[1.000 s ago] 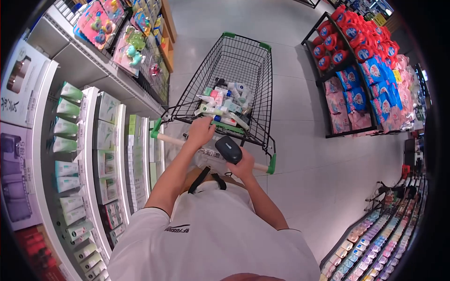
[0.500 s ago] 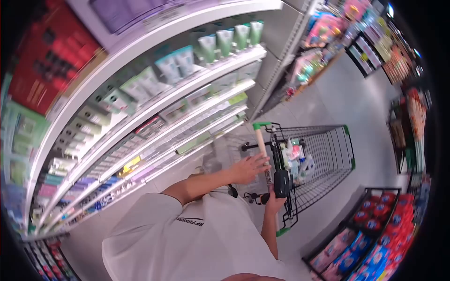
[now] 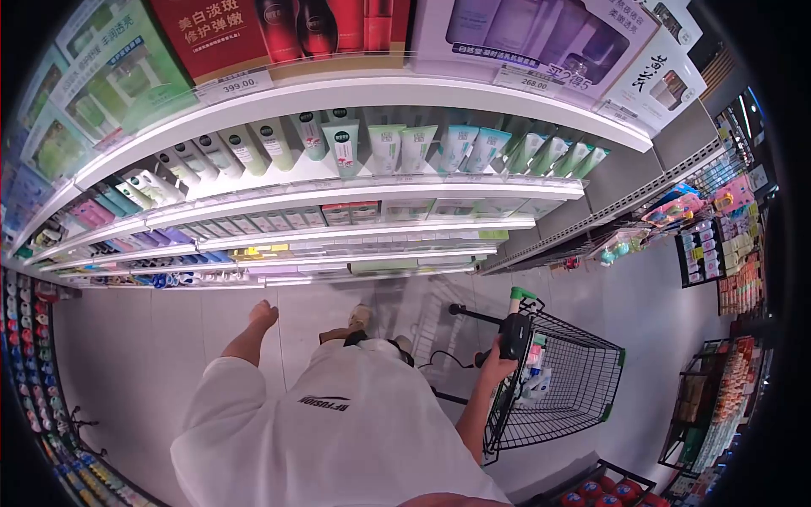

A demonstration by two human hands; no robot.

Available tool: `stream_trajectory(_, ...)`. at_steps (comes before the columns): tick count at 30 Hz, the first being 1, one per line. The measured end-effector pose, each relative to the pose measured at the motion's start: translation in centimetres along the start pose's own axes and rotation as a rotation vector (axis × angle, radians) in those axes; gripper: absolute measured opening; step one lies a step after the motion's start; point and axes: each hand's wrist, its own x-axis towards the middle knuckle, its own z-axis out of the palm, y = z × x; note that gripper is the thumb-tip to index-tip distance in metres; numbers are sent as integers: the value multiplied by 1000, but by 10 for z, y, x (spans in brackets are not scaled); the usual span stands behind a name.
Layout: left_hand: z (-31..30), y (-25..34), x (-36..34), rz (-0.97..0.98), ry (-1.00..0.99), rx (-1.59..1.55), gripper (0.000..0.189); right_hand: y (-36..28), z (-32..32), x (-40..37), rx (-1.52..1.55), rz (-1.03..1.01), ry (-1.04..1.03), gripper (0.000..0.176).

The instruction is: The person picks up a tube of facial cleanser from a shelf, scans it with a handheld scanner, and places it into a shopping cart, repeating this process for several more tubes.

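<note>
My right hand (image 3: 500,365) is closed at the push handle of a shopping cart (image 3: 562,422), on the right. A black device (image 3: 514,336) sits right by its fingers and covers part of the grip; a thin dark cable runs off to the left. White and coloured packages (image 3: 536,382) lie inside the wire basket. Away from the cart, my left hand (image 3: 264,315) hangs over the floor on the left side, its fingers curled in, and nothing shows in it. Ahead stands a shelf with skincare tubes (image 3: 342,148) on its second level.
Boxed gift sets (image 3: 296,34) fill the top shelf above price labels. Smaller boxes (image 3: 253,221) line the lower levels. Hanging goods (image 3: 676,207) flank the aisle at the right. A black rack with red packages (image 3: 596,493) stands at the bottom right; bottle racks (image 3: 29,338) run along the left.
My left hand has come off the cart handle and swung out to the left. My view has turned to face the shelf. My right hand has stayed at the handle.
</note>
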Motion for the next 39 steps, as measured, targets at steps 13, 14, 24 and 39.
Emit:
stream_trajectory(13,56,55,-41,205,41,-345,36,21,2,37,71,7,198,14)
stream_trajectory(14,47,67,-31,336,144,-403,32,21,2,39,99,10,228,13)
stream_trajectory(24,-161,202,-80,1155,675,-669,21,12,10,43,26,-71,229,13)
stream_trajectory(39,-272,310,-78,1057,1072,-732,61,9,23,43,7,-174,257,11)
